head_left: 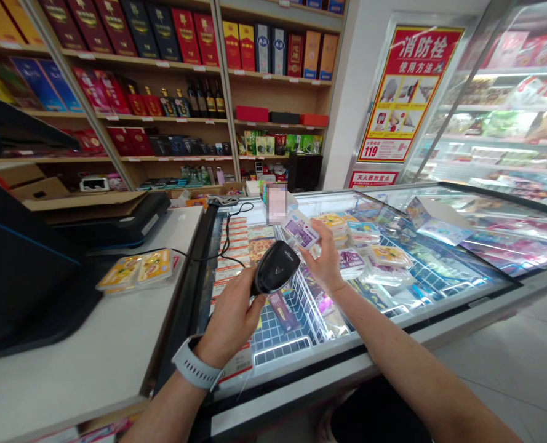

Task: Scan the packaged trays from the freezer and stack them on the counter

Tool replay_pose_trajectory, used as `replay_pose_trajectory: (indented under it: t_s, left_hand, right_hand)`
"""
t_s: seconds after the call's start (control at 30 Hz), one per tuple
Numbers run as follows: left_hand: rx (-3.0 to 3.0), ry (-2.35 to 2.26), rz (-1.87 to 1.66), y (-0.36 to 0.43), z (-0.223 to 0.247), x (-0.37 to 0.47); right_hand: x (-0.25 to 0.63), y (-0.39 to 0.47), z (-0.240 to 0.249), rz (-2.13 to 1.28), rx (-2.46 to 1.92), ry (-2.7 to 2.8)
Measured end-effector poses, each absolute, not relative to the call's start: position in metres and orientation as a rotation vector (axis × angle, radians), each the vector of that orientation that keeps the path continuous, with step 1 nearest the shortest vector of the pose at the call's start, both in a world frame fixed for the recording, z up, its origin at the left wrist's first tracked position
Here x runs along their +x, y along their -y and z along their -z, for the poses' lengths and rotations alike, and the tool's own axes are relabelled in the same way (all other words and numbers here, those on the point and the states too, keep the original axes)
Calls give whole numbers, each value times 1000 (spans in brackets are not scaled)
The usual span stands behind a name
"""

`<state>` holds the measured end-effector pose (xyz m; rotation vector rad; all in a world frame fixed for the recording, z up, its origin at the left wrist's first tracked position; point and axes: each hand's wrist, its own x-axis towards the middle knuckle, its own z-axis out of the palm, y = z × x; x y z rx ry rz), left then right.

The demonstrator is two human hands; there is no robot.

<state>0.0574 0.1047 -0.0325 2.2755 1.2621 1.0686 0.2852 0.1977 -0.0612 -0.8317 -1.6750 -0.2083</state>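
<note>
My left hand (237, 312) is wrapped round the handle of a black barcode scanner (277, 268), above the glass-topped freezer. A pale packet with a purple label (301, 230) is pinched in my right hand (325, 257), just beyond the scanner head and apart from it. Packets with yellow labels (390, 255) and packets with purple labels (349, 261) lie in piles on the freezer glass, right of my right hand. Two yellow-labelled packs (137, 271) rest on the counter to the left. The scanner's trigger is hidden by my fingers.
A white counter (93, 344) with a black checkout machine (19, 264) stands at left. The scanner's black cable (227, 237) runs across the freezer's left edge. An open white box (439, 220) sits on the freezer (462, 286) at right. Shelves of boxed bottles line the back wall.
</note>
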Motion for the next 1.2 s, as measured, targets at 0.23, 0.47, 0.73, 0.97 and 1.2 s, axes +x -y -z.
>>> replay_pose_trajectory:
  t_s: [0.23, 0.47, 0.73, 0.97, 1.2]
  left_hand:
    - [2271, -1283, -1050, -106, 33, 58]
    - [2269, -1292, -1043, -107, 33, 59]
    - [2298, -1314, -1032, -105, 32, 60]
    - [2315, -1328, -1016, -105, 34, 59]
    - [2337, -1342, -1044, -108, 30, 61]
  right_hand:
    - [285, -196, 61, 204, -833, 1677]
    - [285, -195, 61, 206, -840, 1681]
    - [285, -195, 61, 192, -834, 1685]
    - [284, -193, 59, 208, -842, 1682]
    - [284, -194, 59, 213, -848, 1688]
